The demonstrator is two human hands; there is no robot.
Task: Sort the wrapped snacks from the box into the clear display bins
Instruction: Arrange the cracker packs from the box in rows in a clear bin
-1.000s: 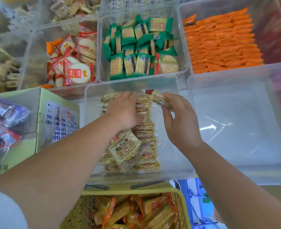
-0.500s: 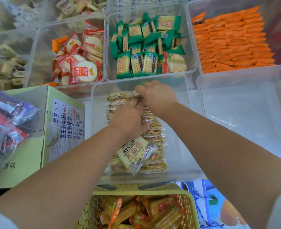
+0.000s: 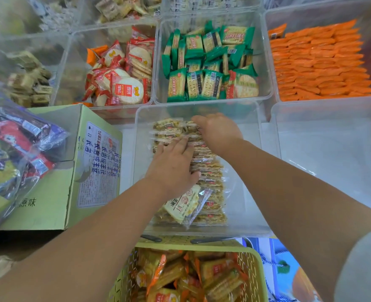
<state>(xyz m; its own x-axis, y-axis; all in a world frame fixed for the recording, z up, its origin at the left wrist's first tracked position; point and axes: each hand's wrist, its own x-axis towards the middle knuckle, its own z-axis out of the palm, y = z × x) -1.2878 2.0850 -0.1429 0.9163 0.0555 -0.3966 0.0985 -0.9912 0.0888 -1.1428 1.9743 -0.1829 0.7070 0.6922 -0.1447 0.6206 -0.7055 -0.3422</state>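
Note:
A clear bin (image 3: 251, 171) in the middle holds a row of small wrapped cracker packets (image 3: 208, 177) standing on edge. One loose packet (image 3: 184, 203) lies flat at the near end. My left hand (image 3: 171, 168) rests flat on the row, fingers straight. At the far end, my right hand (image 3: 218, 132) curls its fingers down over a packet among the others; the fingertips are hidden. The pale green cardboard box (image 3: 49, 192) stands to the left of the bin.
Behind are bins of green packets (image 3: 210, 62), orange packets (image 3: 317, 62) and red round crackers (image 3: 123, 73). A clear bin (image 3: 332, 149) sits on the right. A yellow basket (image 3: 254, 269) of orange snacks is near me. Bagged snacks (image 3: 10, 153) lie at the left.
My right hand carried a packet from the right side to the row's far end and stays there. My left hand slid slightly nearer along the row.

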